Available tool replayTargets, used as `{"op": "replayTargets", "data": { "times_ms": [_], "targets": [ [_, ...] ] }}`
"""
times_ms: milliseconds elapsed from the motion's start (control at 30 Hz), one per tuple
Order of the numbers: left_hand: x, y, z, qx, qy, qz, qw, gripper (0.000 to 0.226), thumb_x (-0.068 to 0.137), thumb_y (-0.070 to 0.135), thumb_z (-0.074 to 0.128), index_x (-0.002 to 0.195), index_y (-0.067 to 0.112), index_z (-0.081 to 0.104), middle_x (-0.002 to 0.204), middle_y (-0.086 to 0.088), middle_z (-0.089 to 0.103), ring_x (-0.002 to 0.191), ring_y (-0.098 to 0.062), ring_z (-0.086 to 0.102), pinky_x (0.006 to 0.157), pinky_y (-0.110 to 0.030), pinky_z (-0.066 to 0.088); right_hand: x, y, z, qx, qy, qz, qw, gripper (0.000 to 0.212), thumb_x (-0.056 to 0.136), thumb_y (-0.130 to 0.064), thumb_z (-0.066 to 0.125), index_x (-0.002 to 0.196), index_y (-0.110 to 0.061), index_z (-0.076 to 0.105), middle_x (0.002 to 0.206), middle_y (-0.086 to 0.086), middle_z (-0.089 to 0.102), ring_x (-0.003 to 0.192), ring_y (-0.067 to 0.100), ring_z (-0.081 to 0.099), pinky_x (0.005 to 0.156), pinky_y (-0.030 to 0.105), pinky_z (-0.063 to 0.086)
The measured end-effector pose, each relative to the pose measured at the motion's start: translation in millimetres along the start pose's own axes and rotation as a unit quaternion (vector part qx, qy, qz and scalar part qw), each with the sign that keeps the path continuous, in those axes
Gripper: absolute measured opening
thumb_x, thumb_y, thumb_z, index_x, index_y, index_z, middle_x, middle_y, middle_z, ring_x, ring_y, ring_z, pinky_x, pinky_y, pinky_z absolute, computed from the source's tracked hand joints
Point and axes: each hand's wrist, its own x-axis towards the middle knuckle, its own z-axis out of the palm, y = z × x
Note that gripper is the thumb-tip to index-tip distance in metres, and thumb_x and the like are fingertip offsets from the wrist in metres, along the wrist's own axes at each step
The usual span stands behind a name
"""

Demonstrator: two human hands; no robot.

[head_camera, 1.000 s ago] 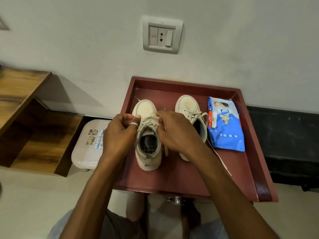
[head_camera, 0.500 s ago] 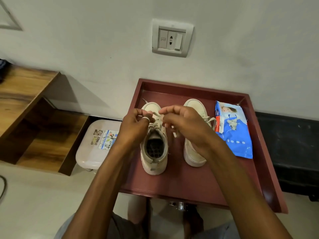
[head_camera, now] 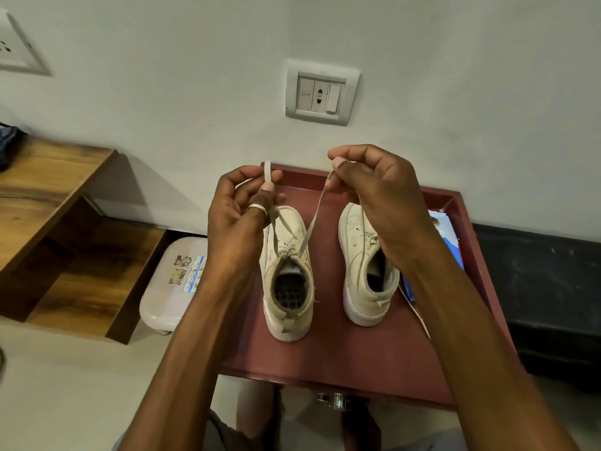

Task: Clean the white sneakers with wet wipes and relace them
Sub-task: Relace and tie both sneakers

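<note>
"Hands first: we see the left hand (head_camera: 242,216) with its fingers curled, pinching one end of the flat beige shoelace (head_camera: 268,173) between thumb and forefinger, a silver ring (head_camera: 258,208) on one finger."

"And we see the right hand (head_camera: 374,196) curled the same way, pinching the lace's other end. Both strands run taut down to the top eyelets."

"They belong to the off-white canvas sneaker (head_camera: 287,288) below the left hand. It stands upright on the dark red rimmed table (head_camera: 341,362), toe to the wall, and we find its upper dull and creamy."

"The second off-white sneaker (head_camera: 364,281) stands just beside it, with the blue wet-wipes pack (head_camera: 450,242) beyond, partly hidden by the right forearm."

"We see both hands raised above the toes, apart, forearms reaching in from below."
</note>
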Motion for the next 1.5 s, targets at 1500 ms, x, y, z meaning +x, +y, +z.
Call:
{"op": "replayTargets", "data": {
  "times_ms": [1500],
  "targets": [
    [6,36,25,-0.012,-0.062,0.043,0.997,0.016,0.091,0.007,0.072,0.107,0.008,0.075,0.106,-0.012,0.077,0.104,-0.028,0.074,0.091,-0.040,0.060,2,-24,12,-0.240,0.108,-0.261,0.928,0.016,0.086,-0.031,0.071,0.086,-0.016,0.068,0.070,-0.007,0.063,0.063,0.008,0.059,0.058,0.019,0.050]
  ]
}}
